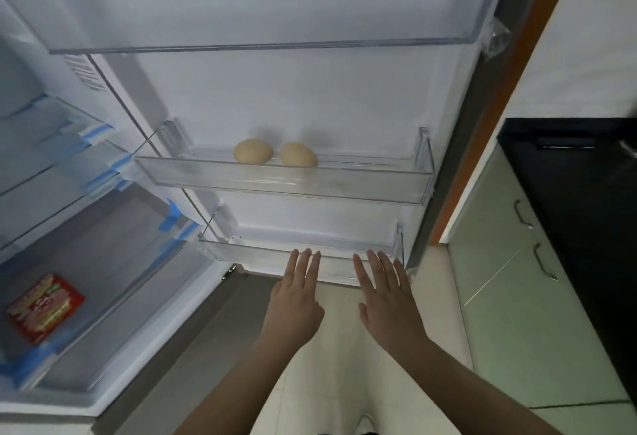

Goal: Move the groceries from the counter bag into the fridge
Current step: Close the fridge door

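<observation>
Clear plastic lowest door bin (303,255): left hand (296,300) and right hand (386,296) reach toward its front edge, fingers straight, holding nothing; contact unclear.

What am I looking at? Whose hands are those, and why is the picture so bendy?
A person wears a camera on their head, so you see what they see. Its wide lens bends the edges. The left hand and right hand are flat and hold nothing, reaching toward the lowest door shelf of an open fridge. Two eggs, one beside the other, lie on the shelf above. A red packet lies in the fridge drawer at the left.
</observation>
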### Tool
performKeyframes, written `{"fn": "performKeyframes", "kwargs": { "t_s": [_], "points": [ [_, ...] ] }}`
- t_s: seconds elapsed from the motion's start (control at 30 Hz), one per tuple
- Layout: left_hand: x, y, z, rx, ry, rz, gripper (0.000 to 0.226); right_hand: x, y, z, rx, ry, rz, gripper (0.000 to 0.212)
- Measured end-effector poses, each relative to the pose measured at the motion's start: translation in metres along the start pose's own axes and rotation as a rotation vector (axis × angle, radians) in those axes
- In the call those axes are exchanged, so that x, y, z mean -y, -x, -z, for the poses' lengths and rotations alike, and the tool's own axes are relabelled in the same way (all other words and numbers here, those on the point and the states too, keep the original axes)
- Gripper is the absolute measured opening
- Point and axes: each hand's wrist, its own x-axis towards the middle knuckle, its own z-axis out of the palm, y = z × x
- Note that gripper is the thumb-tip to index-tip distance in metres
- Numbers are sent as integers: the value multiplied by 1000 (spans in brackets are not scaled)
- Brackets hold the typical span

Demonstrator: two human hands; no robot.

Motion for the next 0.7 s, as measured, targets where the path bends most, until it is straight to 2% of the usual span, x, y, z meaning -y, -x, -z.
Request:
{"fn": "performKeyframes", "kwargs": {
  "t_s": [0.13,0.33,0.57,0.7],
  "points": [
    [2,10,2,4,23,20,89,14,13,-1,-39,10,-28,96],
    [22,46,8,9,-70,-27,90,59,45,0,-43,-13,-78,103],
    [42,100,-1,-100,-99,29,89,120,94,1,-51,113,-3,84],
    [59,130,-2,-64,-97,72,92,161,116,2,33,163,28,69]
  ]
}}
